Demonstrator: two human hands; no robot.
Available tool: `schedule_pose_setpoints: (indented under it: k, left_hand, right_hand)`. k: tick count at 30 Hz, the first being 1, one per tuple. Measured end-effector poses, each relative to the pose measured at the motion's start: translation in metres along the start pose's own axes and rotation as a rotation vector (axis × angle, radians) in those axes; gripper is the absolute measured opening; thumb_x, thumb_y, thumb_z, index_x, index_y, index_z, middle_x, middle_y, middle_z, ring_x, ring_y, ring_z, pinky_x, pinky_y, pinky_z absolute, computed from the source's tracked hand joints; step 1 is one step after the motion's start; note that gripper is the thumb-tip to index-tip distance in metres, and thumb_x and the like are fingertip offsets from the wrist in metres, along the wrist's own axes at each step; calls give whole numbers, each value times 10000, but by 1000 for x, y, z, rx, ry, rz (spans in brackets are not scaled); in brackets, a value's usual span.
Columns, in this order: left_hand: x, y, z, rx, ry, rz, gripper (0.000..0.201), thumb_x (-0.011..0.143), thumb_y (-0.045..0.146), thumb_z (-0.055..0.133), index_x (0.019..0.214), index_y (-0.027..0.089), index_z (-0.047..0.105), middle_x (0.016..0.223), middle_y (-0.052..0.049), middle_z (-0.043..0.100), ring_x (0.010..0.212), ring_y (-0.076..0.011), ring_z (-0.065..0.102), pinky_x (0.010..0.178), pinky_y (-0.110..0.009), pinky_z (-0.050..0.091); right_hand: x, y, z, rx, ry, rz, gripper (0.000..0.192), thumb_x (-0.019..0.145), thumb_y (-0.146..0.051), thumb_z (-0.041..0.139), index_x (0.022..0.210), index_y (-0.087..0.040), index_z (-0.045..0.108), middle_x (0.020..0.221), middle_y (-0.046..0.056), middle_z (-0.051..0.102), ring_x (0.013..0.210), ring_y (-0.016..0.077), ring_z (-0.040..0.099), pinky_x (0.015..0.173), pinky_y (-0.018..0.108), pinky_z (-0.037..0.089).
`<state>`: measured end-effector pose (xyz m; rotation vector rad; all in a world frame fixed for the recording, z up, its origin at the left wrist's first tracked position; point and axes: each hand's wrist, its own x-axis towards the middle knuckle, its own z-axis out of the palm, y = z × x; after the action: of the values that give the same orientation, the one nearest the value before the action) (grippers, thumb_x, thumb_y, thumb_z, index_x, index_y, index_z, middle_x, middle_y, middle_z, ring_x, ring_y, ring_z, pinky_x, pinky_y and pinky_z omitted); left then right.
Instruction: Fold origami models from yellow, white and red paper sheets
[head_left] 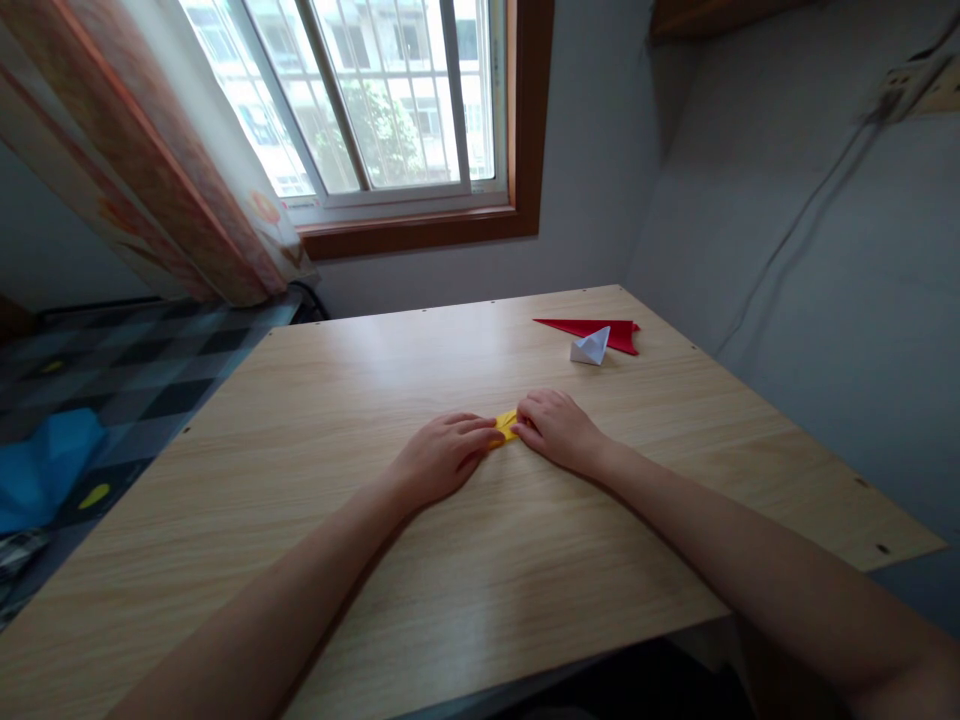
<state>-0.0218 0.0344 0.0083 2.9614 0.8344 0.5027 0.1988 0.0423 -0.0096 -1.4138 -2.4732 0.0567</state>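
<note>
Pressing down on a small yellow paper (507, 425), both hands lie flat on the wooden bench (480, 560), close together near its middle. The left hand (442, 455) covers one end of the paper and the right hand (556, 428) covers the other, so only a little yellow bit peeks out between them. The fingers (480, 428) of both hands are stretched out and pushing on the paper, not curled into fists and not lifting it. It looks like a fold is being pressed flat, somewhere in the middle of making a paper shape. The next move probably needs the hands to lift a bit and turn or fold the paper again, with care so the crease stays sharp. Most of the yellow paper is hidden under the hands, so its shape is hard to tell. Farther back on the bench sit a red folded paper (592, 330) and a small white folded paper (591, 347), touching each other.
</note>
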Motion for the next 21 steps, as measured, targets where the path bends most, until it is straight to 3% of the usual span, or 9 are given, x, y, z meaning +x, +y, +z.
schedule_pose_setpoints:
  k: [21]
  left_hand:
    - [-3,0,3,54,32,19,311,952,215,477,1176,286,680,1196,-53,691,1062,-202,650,953,-388,521]
  right_hand:
    - [0,1,0,120,56,32,87,862,-269,623,855,-182,618,861,43,659,837,193,571,735,303,363]
